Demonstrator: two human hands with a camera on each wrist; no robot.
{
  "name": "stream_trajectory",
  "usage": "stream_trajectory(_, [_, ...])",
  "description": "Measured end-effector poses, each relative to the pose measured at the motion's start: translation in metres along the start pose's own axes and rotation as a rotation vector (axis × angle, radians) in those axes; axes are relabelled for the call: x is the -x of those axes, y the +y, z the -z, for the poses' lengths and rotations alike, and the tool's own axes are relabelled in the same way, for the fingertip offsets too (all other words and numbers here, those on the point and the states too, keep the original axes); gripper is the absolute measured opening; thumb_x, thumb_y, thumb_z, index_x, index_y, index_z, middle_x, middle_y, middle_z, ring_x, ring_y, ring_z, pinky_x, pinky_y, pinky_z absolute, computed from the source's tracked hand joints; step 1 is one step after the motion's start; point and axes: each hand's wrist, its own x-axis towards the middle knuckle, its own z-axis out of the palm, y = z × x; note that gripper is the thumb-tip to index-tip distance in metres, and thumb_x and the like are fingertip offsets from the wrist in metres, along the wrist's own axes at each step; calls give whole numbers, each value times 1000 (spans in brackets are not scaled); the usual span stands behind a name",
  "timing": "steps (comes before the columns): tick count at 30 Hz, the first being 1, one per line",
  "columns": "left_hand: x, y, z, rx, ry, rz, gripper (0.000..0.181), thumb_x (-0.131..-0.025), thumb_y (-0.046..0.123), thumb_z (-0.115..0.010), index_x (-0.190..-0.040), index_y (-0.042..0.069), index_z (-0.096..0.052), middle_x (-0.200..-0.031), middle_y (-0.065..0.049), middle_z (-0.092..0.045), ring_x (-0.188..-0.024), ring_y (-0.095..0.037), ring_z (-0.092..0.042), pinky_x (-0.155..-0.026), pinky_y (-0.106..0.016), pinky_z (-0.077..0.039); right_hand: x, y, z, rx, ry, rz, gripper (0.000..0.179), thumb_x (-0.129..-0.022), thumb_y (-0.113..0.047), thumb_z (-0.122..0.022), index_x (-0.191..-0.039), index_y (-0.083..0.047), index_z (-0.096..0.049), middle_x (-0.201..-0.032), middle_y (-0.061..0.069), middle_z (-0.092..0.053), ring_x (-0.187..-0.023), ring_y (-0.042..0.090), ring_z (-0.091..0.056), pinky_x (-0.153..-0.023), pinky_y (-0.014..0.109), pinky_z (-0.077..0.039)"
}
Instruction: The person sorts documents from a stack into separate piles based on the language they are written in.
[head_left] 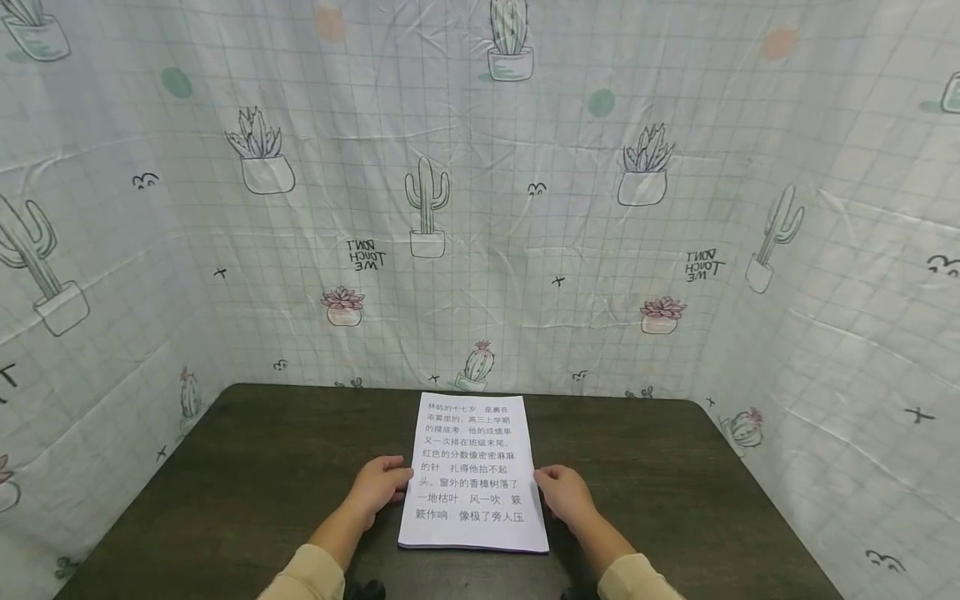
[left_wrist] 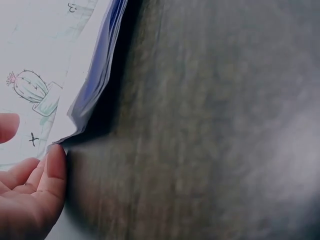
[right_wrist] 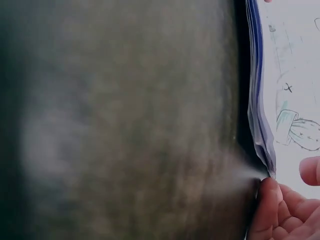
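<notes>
A stack of white paper sheets (head_left: 468,492), printed with large dark characters, lies squared up on the dark table. My left hand (head_left: 381,485) is at the stack's left long side. On the opposite side, my right hand (head_left: 562,492) touches the edge. In the left wrist view, a fingertip of that hand meets the side of the stack (left_wrist: 95,82), and the thumb stands apart. Likewise, the right wrist view has a fingertip against the sheets' layered edge (right_wrist: 257,85), thumb apart from it. Fingers under the stack, if any, are hidden.
The dark wooden table (head_left: 285,450) extends to both sides of the stack. A pale cloth (head_left: 480,292) printed with cacti hangs behind the table and along its left and right sides. Small black objects (head_left: 367,590) show at the bottom edge near the sleeves.
</notes>
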Motion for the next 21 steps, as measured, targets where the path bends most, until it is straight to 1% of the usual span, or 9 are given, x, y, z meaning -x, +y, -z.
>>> stream_trajectory(5, [4,-1,-3,7,-10,2,52,-92,11,-60,-133,-18,-46,-129,-35,-54,-101,-32,-67,-80,-37,-59,8,-1,2,60,-3,-9,37,-93,-22,-55,-112,7,-65,-78,10,-60,-64,17,-54,-52,29,-49])
stream_trajectory(10, [8,-4,-3,-17,2,-7,50,-90,9,-62,-129,-18,-49,-124,-34,-58,-91,-25,-68,-76,-37,-60,15,-3,3,83,-16,-23,33,-90,-22,-59,-106,5,-67,-72,8,-58,-57,15,-53,-48,27,-47])
stream_trajectory(16, [16,-5,-2,-44,-18,-7,46,-87,7,-63,-125,-18,-53,-113,-29,-65,-79,-17,-65,-71,-34,-60,22,-4,5,107,-30,-50,29,-87,-21,-63,-103,3,-67,-76,9,-61,-58,16,-56,-48,28,-48])
stream_trajectory(21, [21,-4,0,-69,-17,-14,42,-83,2,-64,-120,-18,-57,-104,-25,-68,-73,-15,-64,-68,-32,-59,25,-4,6,131,-32,-63,24,-84,-20,-66,-96,1,-67,-75,9,-61,-59,17,-58,-48,28,-50])
